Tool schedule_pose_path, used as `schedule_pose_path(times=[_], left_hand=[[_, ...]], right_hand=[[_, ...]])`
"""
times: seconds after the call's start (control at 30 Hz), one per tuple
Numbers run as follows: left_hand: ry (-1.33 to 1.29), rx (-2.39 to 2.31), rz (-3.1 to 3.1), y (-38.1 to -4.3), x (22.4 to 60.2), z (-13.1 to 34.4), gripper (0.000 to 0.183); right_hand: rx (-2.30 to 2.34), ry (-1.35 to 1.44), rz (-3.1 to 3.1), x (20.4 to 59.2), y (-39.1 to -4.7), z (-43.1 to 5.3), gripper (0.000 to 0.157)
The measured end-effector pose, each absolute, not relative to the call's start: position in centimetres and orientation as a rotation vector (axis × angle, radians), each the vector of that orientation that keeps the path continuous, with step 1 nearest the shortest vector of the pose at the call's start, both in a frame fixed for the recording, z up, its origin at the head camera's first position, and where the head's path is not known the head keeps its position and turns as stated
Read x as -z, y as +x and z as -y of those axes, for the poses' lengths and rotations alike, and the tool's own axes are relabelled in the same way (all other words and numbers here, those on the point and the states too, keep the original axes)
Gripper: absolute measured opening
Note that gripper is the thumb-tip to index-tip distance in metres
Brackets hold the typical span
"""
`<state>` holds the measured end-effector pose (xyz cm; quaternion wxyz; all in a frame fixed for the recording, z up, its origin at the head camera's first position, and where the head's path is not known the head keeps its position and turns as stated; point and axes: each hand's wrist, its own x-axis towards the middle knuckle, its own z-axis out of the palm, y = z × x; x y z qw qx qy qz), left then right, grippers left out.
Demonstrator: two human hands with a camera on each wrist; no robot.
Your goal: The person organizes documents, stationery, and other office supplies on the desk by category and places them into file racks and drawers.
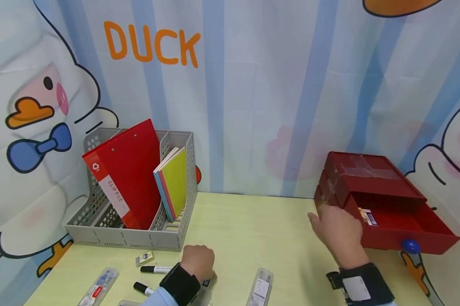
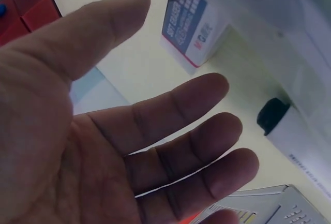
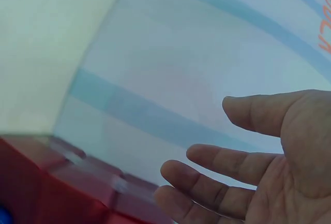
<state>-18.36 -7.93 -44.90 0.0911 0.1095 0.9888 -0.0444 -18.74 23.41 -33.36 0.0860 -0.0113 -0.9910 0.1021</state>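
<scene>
My left hand [image 1: 200, 261] hovers low over the table, its fingers loosely bent and nothing in the palm in the left wrist view. Just past its fingertips are a blue and white eraser box [image 2: 186, 25] and a marker [image 2: 295, 136] with a black cap. A clear plastic case [image 2: 274, 32] crosses the upper right of that view. My right hand [image 1: 338, 233] is beside the red drawer box [image 1: 371, 174], fingers apart and holding nothing in the right wrist view. One drawer [image 1: 417, 244] with a blue knob is pulled out, small boxes [image 1: 368, 216] inside.
A grey organizer [image 1: 126, 238] at the back left holds a red clip file [image 1: 130, 178] and thin notebooks [image 1: 174, 182]. Near the front edge lie a small yellowish box [image 1: 144, 258], another black-capped marker [image 1: 142, 289] and clear cases [image 1: 100, 287]. A printed curtain [image 1: 252, 106] hangs behind.
</scene>
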Motion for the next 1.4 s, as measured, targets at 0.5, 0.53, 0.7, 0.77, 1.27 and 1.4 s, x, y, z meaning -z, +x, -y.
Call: schedule_pose_path(times=[0.5, 0.53, 0.7, 0.77, 1.27, 1.4], left_hand=[[0.356, 0.123, -2.929, -18.3, 45.4, 7.6, 0.027], [0.362, 0.122, -2.929, -18.3, 45.4, 7.6, 0.024], [0.394, 0.136, -2.938, -18.3, 45.6, 7.3, 0.013], [0.404, 0.145, -2.943, -18.3, 45.7, 7.2, 0.011], [0.526, 0.128, -3.044, -18.3, 45.9, 6.6, 0.009], [0.565, 0.123, -3.044, -18.3, 45.5, 6.1, 0.009]], right_hand=[[-0.414, -0.041, 3.076, 41.8, -16.3, -18.8, 0.037], [-0.426, -0.038, 3.084, 42.2, -16.1, -18.5, 0.036], [-0.461, -0.021, 3.131, 43.9, -15.4, -17.6, 0.036], [-0.477, -0.018, 3.153, 44.4, -15.2, -17.3, 0.036], [-0.508, -0.034, 3.232, 44.9, -14.6, -15.8, 0.036], [-0.516, -0.016, 3.258, 44.8, -14.6, -15.3, 0.036]])
